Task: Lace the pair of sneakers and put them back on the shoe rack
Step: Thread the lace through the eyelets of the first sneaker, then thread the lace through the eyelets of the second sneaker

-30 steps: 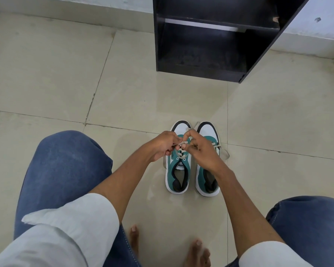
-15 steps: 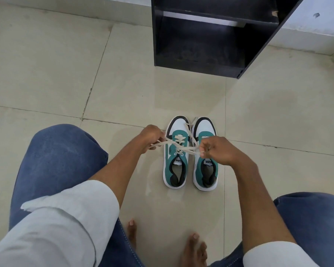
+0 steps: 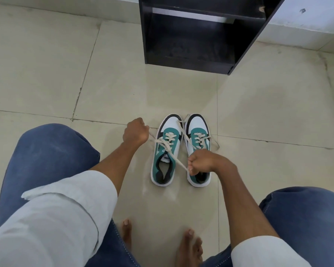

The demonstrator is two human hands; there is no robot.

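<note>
Two teal, white and black sneakers stand side by side on the tiled floor, toes pointing away from me: the left sneaker (image 3: 165, 151) and the right sneaker (image 3: 198, 137). A cream lace (image 3: 167, 146) runs through the left sneaker's eyelets and stretches taut to both sides. My left hand (image 3: 135, 132) is closed on one lace end, left of the shoe. My right hand (image 3: 202, 162) is closed on the other end, over the right sneaker's opening. The right sneaker is laced, with a loose end trailing to its right.
A black shoe rack (image 3: 201, 31) with open shelves stands against the pale wall beyond the sneakers. My knees in blue jeans frame the scene at left and right, and my bare feet (image 3: 189, 245) rest on the floor below the shoes.
My hands were together over the left sneaker's laces. They have pulled apart, the left hand moving out to the left and the right hand back toward me, drawing the lace taut.
</note>
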